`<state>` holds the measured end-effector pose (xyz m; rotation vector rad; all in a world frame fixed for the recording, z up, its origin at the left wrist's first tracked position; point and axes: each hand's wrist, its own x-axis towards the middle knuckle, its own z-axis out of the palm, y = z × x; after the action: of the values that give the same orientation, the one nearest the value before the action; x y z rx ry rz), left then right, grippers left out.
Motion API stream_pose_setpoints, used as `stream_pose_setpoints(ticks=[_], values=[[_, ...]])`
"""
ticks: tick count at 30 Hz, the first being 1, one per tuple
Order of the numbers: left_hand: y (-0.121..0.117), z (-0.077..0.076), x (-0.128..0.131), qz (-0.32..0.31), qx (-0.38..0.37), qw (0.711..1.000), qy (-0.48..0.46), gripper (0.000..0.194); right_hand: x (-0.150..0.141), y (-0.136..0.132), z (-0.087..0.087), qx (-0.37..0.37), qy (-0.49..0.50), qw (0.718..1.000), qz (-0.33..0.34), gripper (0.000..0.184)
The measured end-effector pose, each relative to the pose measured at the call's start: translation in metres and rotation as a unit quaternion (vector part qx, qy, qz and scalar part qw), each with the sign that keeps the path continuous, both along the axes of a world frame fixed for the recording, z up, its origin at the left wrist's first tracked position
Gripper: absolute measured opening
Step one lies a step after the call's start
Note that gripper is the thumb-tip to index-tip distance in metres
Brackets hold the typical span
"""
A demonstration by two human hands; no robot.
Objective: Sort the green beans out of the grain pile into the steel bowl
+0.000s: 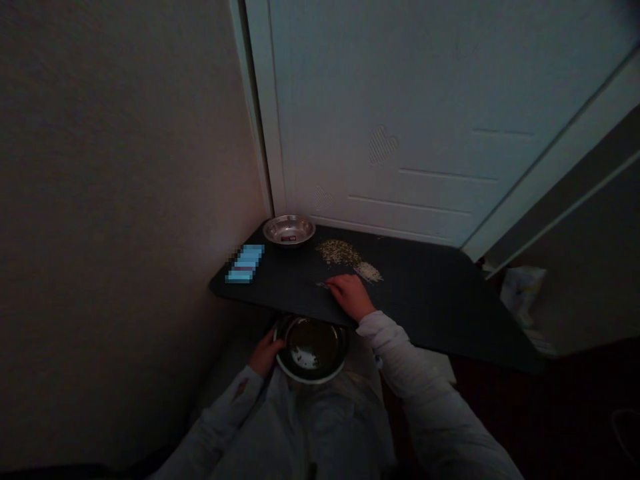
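Note:
My left hand (266, 353) grips the left rim of a metal bowl (313, 377) at my lap, just under the table's front edge. A few small dark bits lie inside it. My right hand (351, 296) rests on the dark table (425, 300) with its fingers drawn together. Its fingertips are at a few pale seeds (321, 285); whether any are pinched is too small to tell. Just beyond that hand lie a pile of greenish-brown seeds (339, 251) and a smaller pile of whitish seeds (369, 271).
A second, shiny metal bowl (295, 227) stands at the table's back left. Near the left edge lies a lit phone screen (245, 264), blurred out. A white door (400, 100) rises behind the table, and a wall (150, 167) borders it on the left.

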<state>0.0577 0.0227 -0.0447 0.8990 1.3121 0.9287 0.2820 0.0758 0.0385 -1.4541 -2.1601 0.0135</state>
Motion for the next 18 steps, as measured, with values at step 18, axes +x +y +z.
stream_pose_setpoints(ticks=[18], values=[[0.002,-0.009,0.004,0.041,-0.012,0.999,-0.028,0.042,-0.001,-0.009,0.006,-0.029,0.231,0.972,-0.030,0.023]])
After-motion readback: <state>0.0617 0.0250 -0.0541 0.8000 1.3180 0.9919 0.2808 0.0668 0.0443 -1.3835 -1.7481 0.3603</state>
